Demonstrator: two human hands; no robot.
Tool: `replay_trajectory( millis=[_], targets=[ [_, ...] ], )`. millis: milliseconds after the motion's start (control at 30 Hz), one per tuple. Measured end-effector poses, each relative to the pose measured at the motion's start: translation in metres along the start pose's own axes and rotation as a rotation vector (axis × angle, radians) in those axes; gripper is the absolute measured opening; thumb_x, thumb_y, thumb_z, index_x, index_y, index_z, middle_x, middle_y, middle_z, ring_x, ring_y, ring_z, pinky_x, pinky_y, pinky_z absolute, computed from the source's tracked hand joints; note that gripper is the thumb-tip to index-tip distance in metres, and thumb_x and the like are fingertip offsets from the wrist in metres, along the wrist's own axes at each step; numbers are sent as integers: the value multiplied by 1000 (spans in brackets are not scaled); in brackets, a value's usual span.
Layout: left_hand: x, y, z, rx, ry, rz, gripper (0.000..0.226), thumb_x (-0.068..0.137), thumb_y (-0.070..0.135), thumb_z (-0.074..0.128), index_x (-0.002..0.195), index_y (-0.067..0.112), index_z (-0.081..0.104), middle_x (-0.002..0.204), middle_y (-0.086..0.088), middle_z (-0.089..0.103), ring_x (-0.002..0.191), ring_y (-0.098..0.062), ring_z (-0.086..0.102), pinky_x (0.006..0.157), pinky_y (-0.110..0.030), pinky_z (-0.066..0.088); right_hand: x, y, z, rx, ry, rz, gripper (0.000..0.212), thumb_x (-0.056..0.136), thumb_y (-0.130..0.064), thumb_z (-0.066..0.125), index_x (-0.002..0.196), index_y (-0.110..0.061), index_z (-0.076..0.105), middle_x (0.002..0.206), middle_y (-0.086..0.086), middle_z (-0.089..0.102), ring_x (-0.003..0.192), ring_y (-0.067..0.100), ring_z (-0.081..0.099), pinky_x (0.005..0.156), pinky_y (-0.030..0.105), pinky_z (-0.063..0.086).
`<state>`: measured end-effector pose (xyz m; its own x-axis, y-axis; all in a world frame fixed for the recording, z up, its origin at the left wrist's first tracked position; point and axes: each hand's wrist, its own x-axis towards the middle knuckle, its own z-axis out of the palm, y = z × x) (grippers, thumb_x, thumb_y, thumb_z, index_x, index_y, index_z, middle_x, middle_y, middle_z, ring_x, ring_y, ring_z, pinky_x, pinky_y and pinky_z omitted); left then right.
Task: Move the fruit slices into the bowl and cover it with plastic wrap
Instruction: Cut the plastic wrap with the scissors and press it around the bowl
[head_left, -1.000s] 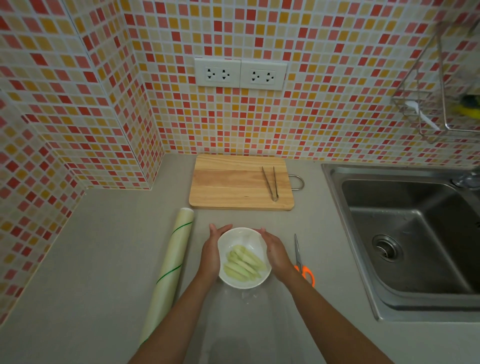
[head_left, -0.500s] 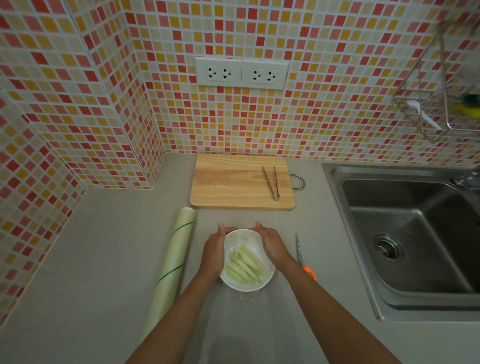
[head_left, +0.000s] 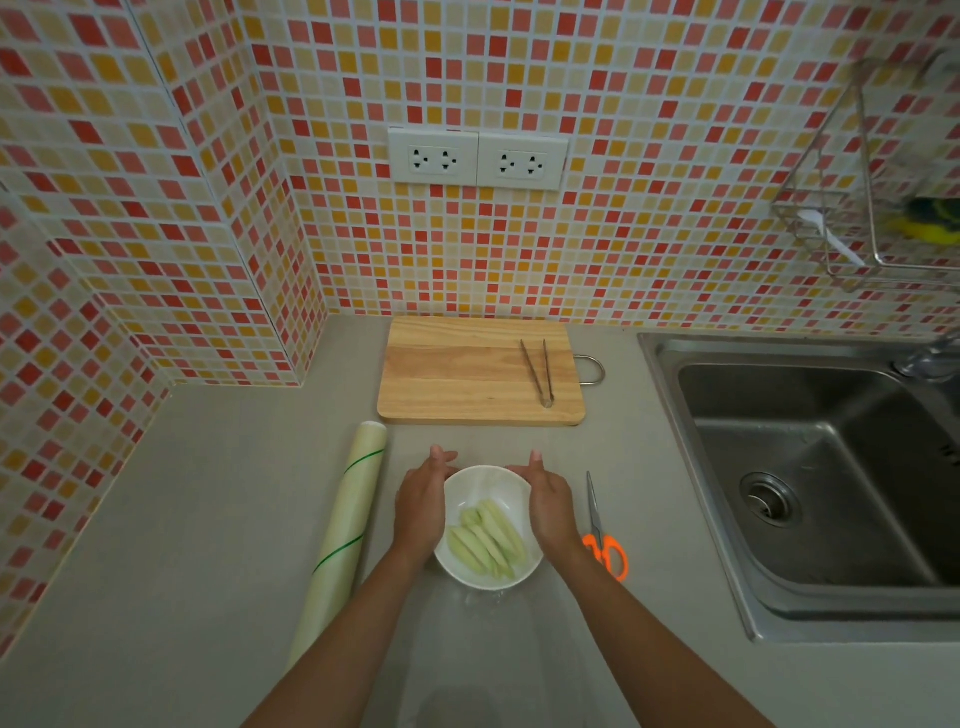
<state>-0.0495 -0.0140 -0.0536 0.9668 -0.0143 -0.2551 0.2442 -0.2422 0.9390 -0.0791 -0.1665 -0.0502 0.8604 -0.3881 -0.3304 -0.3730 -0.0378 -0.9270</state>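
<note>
A white bowl (head_left: 488, 527) is seen low in the frame, just below centre, set on the grey counter (head_left: 208, 519). Pale green fruit slices (head_left: 487, 540) are held in it, long and narrow, laid side by side and slanting from upper left to lower right. A faint sheen is seen across the bowl's far part, and a sheet of clear plastic wrap (head_left: 488, 649) is spread on the counter under and below the bowl (its edges are hard to trace).

The bowl is flanked by both hands. The left hand (head_left: 422, 506) is laid against the bowl's left rim, with fingers extended and only slightly bent toward the top of the frame. The right hand (head_left: 548, 501) is placed against the right rim in the same way, fingers nearly straight. Whether film is pinched beneath either hand cannot be told.

A roll of plastic wrap (head_left: 345, 535) with green stripes is laid to the left of the bowl, running diagonally. Scissors (head_left: 602, 535) with orange handles are found just right of the right wrist. Above the bowl, a wooden cutting board (head_left: 467, 371) is set against the tiled wall, and metal tongs (head_left: 540, 374) are rested on its right side. A steel sink (head_left: 810, 483) is seen at the right edge, and a double socket (head_left: 478, 158) on the wall above.
</note>
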Motion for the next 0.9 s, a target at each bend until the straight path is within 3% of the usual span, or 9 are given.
replay_trajectory(
  millis=[100,233,333,433,533,600,667,767,900],
  targets=[
    [1,-1,1,-8,26,1,79,80,77,13,112,28,67,95,7,73,103,-18,63,100,-46,44,0,0,0,-57,-2,40,60,100,-49,27,76,-20,74,70,-3,72,72,13,67,64,23,48],
    [2,-4,0,8,41,24,72,86,72,15,110,27,67,92,5,72,100,-17,64,98,-43,46,-3,-4,3,-192,12,27,80,98,-54,23,81,15,61,65,12,55,64,21,54,64,32,45],
    [5,-2,-3,25,105,85,65,94,62,18,108,22,68,93,3,72,98,-17,64,92,-39,48,-6,0,2,-155,41,48,79,98,-55,21,92,9,68,77,18,67,76,28,64,73,32,46],
    [2,2,-8,-126,222,71,52,101,48,25,106,18,68,98,-1,72,99,-15,66,85,-29,46,-7,-2,-4,-65,117,33,64,99,-52,26,108,-7,72,104,6,72,99,20,65,88,31,47],
    [-16,-5,-5,-257,261,48,49,102,43,28,113,16,67,103,2,71,103,-11,65,87,-21,44,3,-19,-13,53,-35,-31,51,101,-39,36,113,-3,69,115,10,69,106,16,63,95,31,46],
    [-32,-14,6,-317,233,-19,48,101,45,29,116,20,67,106,10,70,102,-1,64,81,-10,46,7,-27,-15,68,-241,-3,45,100,-34,40,112,-1,69,114,13,70,104,18,66,94,30,50],
    [-43,-19,16,-358,208,-76,45,101,46,30,117,26,68,110,14,69,100,6,61,74,-6,47,8,-24,-12,68,-392,27,43,99,-32,44,112,0,69,105,11,72,89,12,70,76,20,54],
    [-41,-18,19,-407,183,-92,45,102,44,32,110,22,71,106,6,73,99,-5,66,76,-15,48,2,-15,-10,139,-402,91,44,100,-33,42,111,1,68,99,10,70,86,15,70,74,23,55],
    [-27,-13,7,-316,51,-72,53,101,48,26,101,23,73,90,10,77,81,3,69,62,-5,47,-7,-1,-9,96,-301,175,48,99,-44,39,88,-9,70,92,13,69,90,25,66,87,37,50]
  ],
)
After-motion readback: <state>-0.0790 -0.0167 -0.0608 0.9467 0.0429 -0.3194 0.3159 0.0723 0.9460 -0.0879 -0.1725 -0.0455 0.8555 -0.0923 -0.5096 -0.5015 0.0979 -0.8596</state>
